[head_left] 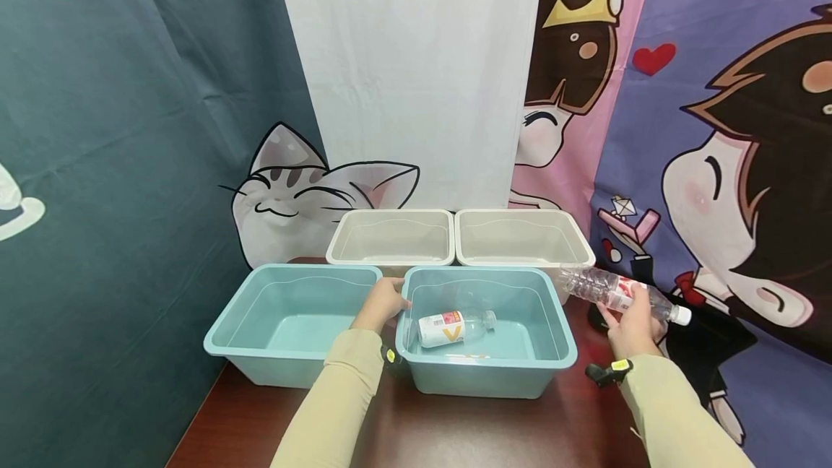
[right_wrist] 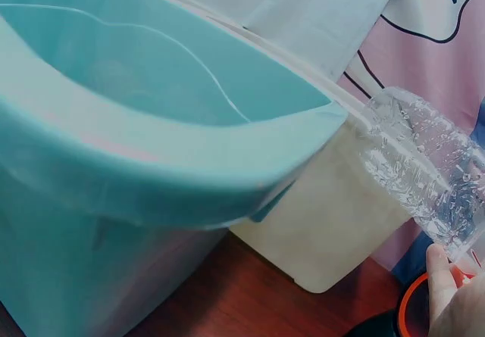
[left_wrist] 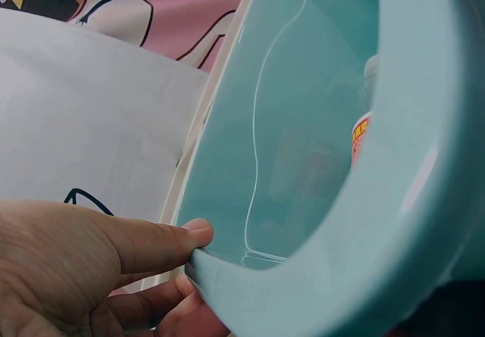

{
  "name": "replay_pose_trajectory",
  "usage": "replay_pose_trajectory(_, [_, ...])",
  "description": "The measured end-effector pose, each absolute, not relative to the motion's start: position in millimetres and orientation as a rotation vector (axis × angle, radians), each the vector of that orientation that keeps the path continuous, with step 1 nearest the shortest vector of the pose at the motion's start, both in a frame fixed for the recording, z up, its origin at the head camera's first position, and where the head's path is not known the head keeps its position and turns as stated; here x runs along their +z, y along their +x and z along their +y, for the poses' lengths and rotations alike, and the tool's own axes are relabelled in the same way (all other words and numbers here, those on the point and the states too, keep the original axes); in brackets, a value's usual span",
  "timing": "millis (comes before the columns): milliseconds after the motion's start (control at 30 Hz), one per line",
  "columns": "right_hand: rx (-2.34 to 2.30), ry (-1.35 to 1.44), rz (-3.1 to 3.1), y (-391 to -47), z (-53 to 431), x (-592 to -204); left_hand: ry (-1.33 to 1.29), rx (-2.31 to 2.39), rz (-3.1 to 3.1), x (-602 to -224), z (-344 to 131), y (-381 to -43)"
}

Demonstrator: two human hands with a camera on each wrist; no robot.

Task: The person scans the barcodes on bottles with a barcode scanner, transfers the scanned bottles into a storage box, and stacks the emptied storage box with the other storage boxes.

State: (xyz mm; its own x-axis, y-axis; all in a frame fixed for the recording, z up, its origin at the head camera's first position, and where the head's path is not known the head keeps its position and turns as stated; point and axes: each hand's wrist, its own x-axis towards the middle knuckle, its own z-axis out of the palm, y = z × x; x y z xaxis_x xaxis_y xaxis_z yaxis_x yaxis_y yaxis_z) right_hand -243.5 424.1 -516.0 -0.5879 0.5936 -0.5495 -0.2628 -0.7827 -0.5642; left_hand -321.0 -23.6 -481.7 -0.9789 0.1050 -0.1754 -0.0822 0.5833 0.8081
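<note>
My left hand (head_left: 379,307) pinches the back left corner of the right-hand blue plastic bin (head_left: 487,362), thumb over the rim and fingers beneath it in the left wrist view. Inside that bin a clear bottle (head_left: 442,328) with a white, red and yellow label lies on its side. Off the bin's right side, my right hand (head_left: 632,329) grips an empty clear plastic bottle (head_left: 594,284) around its red and white label. This bottle is tilted, its white cap toward the lower right and its base near the bin's back right corner.
Another blue bin (head_left: 292,354) stands at left. Two cream bins, a left one (head_left: 390,260) and a right one (head_left: 526,260), stand side by side behind. All are on a dark red wooden table (head_left: 442,428). A cartoon-printed cloth (head_left: 416,78) hangs behind. A dark round object with an orange rim (right_wrist: 403,310) sits below my right hand.
</note>
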Motion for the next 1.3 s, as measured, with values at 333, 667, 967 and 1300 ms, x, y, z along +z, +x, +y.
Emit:
replay_pose_trajectory(333, [2.301, -1.086, -0.643, -240, 424, -503, 0.023, 1.358, 2.602, -483, -25, -322])
replay_pose_trajectory(667, [2.33, -1.084, -0.681, -243, 420, -488, 0.008, 1.38, 2.607, -484, -25, -321])
replay_pose_trajectory(967, [2.361, -0.991, -0.657, -253, 411, -477, 0.027, 1.348, 2.643, -485, -24, -320])
replay_pose_trajectory(1300, [2.388, -0.942, -0.686, -257, 400, -467, 0.072, 1.187, 2.805, -482, -19, -317])
